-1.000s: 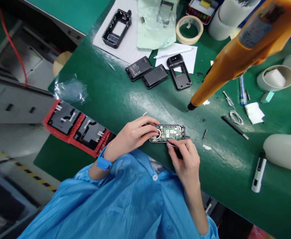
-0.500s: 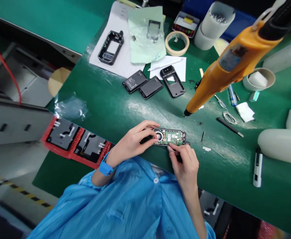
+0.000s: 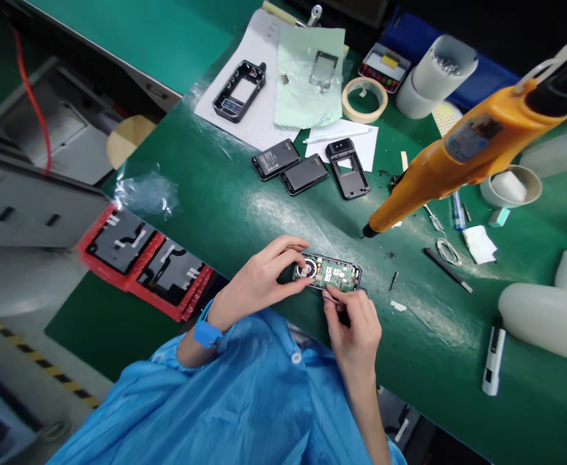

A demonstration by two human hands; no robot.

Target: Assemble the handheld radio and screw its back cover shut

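Observation:
A small black device (image 3: 329, 273) lies open on the green mat (image 3: 225, 200) near the front edge, its green circuit board and a round speaker showing. My left hand (image 3: 264, 278) grips the device's left end, fingers curled round it by the speaker. My right hand (image 3: 356, 329) is pinched on thin metal tweezers (image 3: 332, 298), whose tips touch the device's near edge. A blue wrist strap sits on my left wrist.
An orange electric screwdriver (image 3: 458, 161) hangs over the mat to the right. Behind lie two black battery packs (image 3: 290, 166), black housings (image 3: 347, 169), paper sheets, a tape roll (image 3: 364, 99), white cups and small tools. Red trays (image 3: 143, 258) stand left.
The view has shifted slightly. Both hands stay on the device; my left fingers have moved off the speaker so it shows, and the right hand keeps the tweezers at the near edge.

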